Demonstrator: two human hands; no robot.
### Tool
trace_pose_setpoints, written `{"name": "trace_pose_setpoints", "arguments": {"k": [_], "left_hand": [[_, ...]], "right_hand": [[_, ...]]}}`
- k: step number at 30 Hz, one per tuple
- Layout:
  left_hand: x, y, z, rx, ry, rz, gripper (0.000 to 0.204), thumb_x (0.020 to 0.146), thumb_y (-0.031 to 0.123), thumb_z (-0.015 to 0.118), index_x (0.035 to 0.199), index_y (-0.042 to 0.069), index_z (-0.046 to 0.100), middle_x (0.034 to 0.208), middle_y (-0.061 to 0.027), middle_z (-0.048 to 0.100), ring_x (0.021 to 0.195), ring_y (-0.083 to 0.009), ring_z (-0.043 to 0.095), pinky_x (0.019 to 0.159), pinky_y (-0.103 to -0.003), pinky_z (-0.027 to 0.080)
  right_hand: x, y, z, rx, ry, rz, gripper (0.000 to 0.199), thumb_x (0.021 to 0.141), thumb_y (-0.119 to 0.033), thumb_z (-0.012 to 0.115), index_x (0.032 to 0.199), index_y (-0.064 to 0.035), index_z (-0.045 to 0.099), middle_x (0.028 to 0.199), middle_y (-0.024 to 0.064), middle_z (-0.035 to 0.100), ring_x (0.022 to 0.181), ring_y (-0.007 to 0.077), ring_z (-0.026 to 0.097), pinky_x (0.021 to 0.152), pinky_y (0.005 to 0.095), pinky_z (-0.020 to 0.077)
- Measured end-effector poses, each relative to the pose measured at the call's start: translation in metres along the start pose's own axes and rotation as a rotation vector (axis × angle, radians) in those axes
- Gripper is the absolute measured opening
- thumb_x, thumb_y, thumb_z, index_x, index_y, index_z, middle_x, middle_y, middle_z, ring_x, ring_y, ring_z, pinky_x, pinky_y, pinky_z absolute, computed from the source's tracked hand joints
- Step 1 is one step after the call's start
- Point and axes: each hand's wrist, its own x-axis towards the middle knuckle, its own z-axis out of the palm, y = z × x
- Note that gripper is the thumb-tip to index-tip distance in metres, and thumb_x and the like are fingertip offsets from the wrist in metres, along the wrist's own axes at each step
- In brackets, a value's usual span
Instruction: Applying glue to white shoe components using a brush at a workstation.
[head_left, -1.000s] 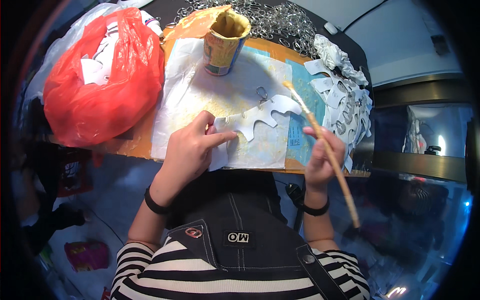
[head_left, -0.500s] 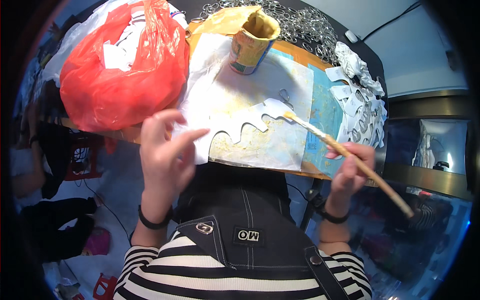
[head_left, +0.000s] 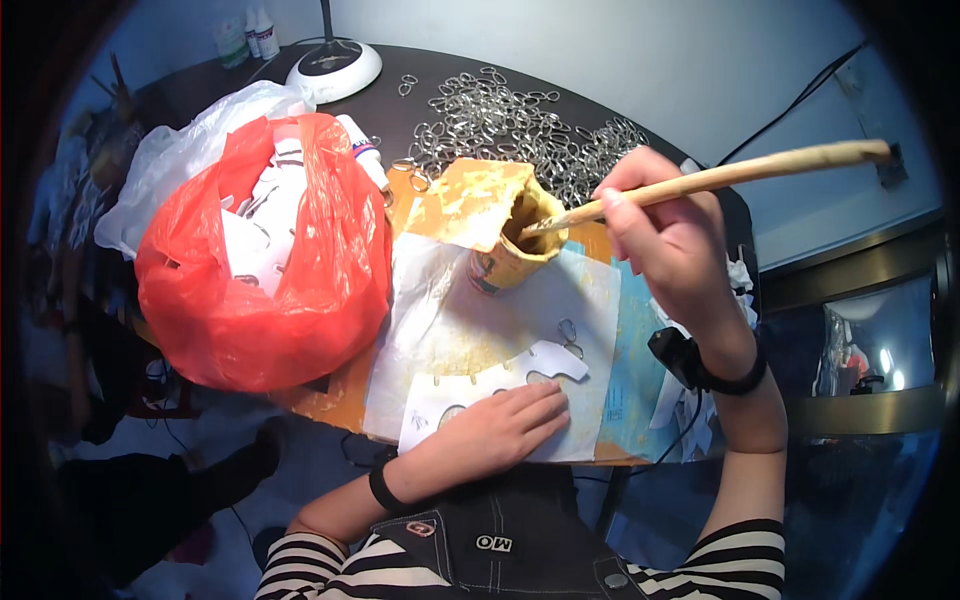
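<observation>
My right hand (head_left: 668, 240) grips a long wooden brush (head_left: 770, 170), its tip down inside the mouth of a paste-smeared can (head_left: 492, 268). A yellow-stained flap of card stands out to the left from the can's rim. My left hand (head_left: 495, 428) lies flat, fingers stretched out, over a white paper strip with scalloped cut-outs (head_left: 425, 400), and covers part of it. Just beyond the strip's right end sit small metal rings (head_left: 569, 338). Underneath is a white sheet (head_left: 400, 345) spotted with yellow paste.
A red plastic bag (head_left: 345, 300) of white paper pieces stands at the left. Behind the can spreads a pile of metal rings (head_left: 500, 120). A white lamp base (head_left: 340, 72) is at the back, and white cut paper pieces (head_left: 672, 405) lie near the right edge.
My right hand has carried the brush from the paper strip up into the can. My left hand has come down from the air onto the strip. The view has shifted, showing more of the table's back.
</observation>
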Motion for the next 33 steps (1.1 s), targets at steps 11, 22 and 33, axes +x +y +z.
{"name": "trace_pose_setpoints", "arguments": {"k": [11,22,33], "left_hand": [[0.0,-0.001,-0.003,0.008,-0.074,0.019,0.056,0.079,0.015,0.062,0.132,0.002,0.051,0.142,-0.0153,0.046,0.135,-0.0285,0.042,0.11,-0.04,0.036],[-0.004,0.004,0.003,0.142,0.001,-0.021,0.046,0.08,0.015,0.062,0.124,0.001,0.057,0.133,-0.0151,0.055,0.126,-0.0284,0.051,0.105,-0.039,0.041],[-0.013,0.008,0.01,0.425,0.218,-0.004,0.031,0.078,0.013,0.061,0.106,0.001,0.066,0.113,-0.0128,0.066,0.106,-0.0263,0.065,0.089,-0.035,0.053]], "right_hand": [[0.017,0.019,0.02,-0.006,-0.134,0.057,0.012,0.088,-0.011,0.06,0.081,-0.0018,0.057,0.06,0.0006,0.053,0.054,0.0074,0.048,0.052,0.0255,0.0391],[0.0,0.035,-0.039,0.384,0.198,0.09,0.017,0.091,-0.016,0.048,0.085,-0.0026,0.058,0.058,-0.0038,0.045,0.048,0.0,0.033,0.041,0.0172,0.0229],[-0.093,0.038,-0.041,0.102,0.295,0.078,0.021,0.094,-0.011,0.048,0.111,-0.0005,0.05,0.074,0.0031,0.051,0.063,0.0057,0.045,0.056,0.0199,0.0384]]}}
